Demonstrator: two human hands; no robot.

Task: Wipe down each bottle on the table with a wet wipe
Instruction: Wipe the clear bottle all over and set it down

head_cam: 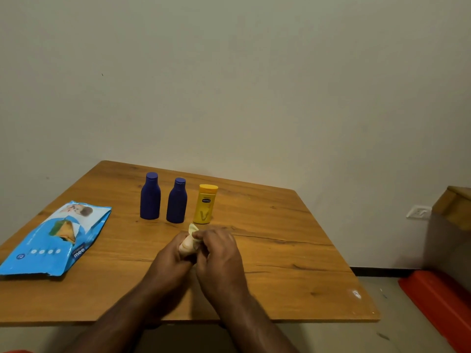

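Note:
Three bottles stand upright in a row on the wooden table (280, 238): a dark blue bottle (150, 197) at the left, a second dark blue bottle (177, 202) beside it, and a yellow bottle (205, 204) with its cap downward at the right. Just in front of the yellow bottle, my left hand (170, 258) and my right hand (219, 256) meet above the table. Both grip a bunched pale wet wipe (190, 242), whose tip sticks up between my fingers. Neither hand touches a bottle.
A blue wet-wipe pack (54, 240) lies flat on the table's left side. The table stands against a plain wall. To the right are a wall socket (418, 212), another wooden piece (453, 207) and a red object (441, 304) on the floor.

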